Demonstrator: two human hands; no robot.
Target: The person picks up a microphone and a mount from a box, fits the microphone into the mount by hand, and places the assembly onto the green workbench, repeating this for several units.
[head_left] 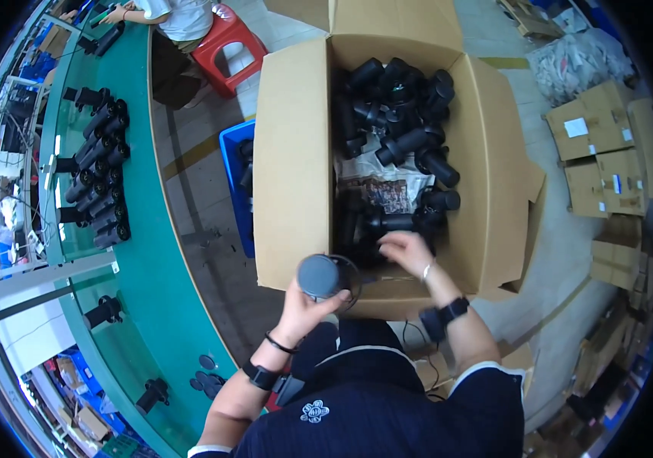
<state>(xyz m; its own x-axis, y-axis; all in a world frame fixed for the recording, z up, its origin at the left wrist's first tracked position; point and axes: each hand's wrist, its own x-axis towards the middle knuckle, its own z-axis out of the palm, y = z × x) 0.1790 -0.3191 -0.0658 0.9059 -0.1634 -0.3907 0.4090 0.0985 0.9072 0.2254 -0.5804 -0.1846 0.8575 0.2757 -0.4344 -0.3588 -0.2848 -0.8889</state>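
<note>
My left hand (301,313) grips a black cylindrical part with a round grey end (317,276) turned upward, over the near edge of a large open cardboard box (292,168). A dark ring-like rim shows at the part's right side, beside my thumb. To the right, my right hand (406,252) hovers over the near end of the box, fingers bent and drawn together. Whatever those fingers may hold is too small to make out. Inside the box lie several black cylindrical parts (410,141), heaped at the far and near ends, with a crumpled printed sheet (387,191) between them.
A green workbench (143,305) at the left carries rows of black cylinders (98,175) and dark discs (206,380). A blue bin (227,153) stands beside the box. Beyond are a red stool (227,49) and a seated person (185,19). Cartons (597,145) are stacked at right.
</note>
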